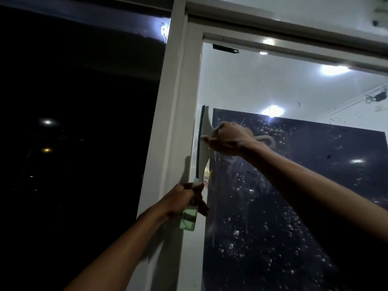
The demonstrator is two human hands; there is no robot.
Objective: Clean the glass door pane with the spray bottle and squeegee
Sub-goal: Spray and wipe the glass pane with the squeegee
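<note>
The glass door pane (283, 185) fills the right side of the view, its lower part dark and speckled with pale droplets and foam streaks, its upper part mirroring a white ceiling with several round lights. Against its left edge stands the squeegee (204, 141), blade upright and lying along the white door frame (178, 122), handle pointing right across the glass. The right hand (228, 139) is wrapped around that handle, fingers curled tight, the handle's looped end poking out past the wrist. Just below, the left hand (184, 200) grips the spray bottle (189, 219) by its neck; the bottle is clear with green liquid (its nozzle is hidden behind the fingers) and hangs in front of the frame, beside the pane's left edge. A small sticker (206, 179) with red print sits on the glass under the blade. A strip of dark tape (225, 49) clings near the pane's top. Left of the frame, another pane (73, 122) shows only darkness and a few faint lights.
</note>
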